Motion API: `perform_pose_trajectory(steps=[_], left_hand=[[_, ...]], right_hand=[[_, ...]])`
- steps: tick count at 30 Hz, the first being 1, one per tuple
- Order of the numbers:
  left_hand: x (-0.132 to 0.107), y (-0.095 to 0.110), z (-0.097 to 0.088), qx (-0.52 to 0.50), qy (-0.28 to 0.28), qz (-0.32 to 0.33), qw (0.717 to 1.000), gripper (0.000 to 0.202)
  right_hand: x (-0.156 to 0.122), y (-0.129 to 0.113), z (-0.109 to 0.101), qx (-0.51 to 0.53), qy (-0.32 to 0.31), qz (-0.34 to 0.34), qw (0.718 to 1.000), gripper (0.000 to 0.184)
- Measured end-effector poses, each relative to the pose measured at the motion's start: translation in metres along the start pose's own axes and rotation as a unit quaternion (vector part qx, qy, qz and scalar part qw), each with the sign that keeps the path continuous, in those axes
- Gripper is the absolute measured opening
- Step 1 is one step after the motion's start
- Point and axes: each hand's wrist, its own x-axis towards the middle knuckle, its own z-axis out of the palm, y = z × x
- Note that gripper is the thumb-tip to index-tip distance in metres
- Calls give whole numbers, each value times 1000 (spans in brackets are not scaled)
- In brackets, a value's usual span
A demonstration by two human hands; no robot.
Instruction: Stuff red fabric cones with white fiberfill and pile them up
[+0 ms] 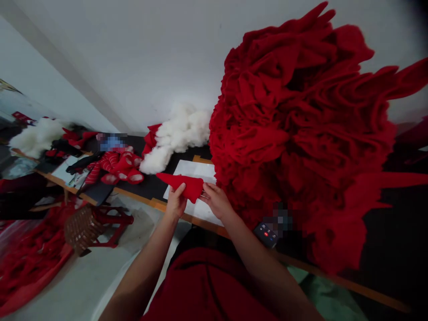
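Observation:
A red cone-shaped fabric piece point(187, 186) is held above the table, its narrow tip to the left and its wide end to the right. My left hand point(176, 204) grips it from below, thumb across its front. At the wide end, my right hand point(216, 200) has its fingers closed around the edge. Something thin and pale shows by those fingers, too small to make out. Beneath both hands lies a white sheet point(209, 210). White stuffing point(182, 131) is heaped behind, just beyond the sheet.
A tall pile of red fabric pieces point(301, 111) towers at the right. A phone point(266, 232) lies in front of it. Red plush toys point(122, 167) sit to the left on the table. On the floor stand a stool point(107, 225) and a big bag of red pieces point(40, 249).

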Motion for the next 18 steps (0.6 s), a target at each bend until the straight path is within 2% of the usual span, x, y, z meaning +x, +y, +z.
perform_pose_trajectory(steps=[3,8,12,15,18], left_hand=[[3,-2,2,-28,36,4,999,35],[-2,-6,9,-22,39,-1,999,32],[-10,-3,17,-13,9,-18,1000,38],[-16,-3,21,-22,-6,-36,999,38],[-17,-3,23,-47,21,-44,998,31]], right_hand=[[-9,9,0,-69,38,-89,993,26],[-17,25,8,-134,21,-175,975,30],[-20,25,13,-186,21,-212,959,34],[-22,22,15,-216,17,-239,946,26],[-22,21,13,-152,-10,-203,967,26]])
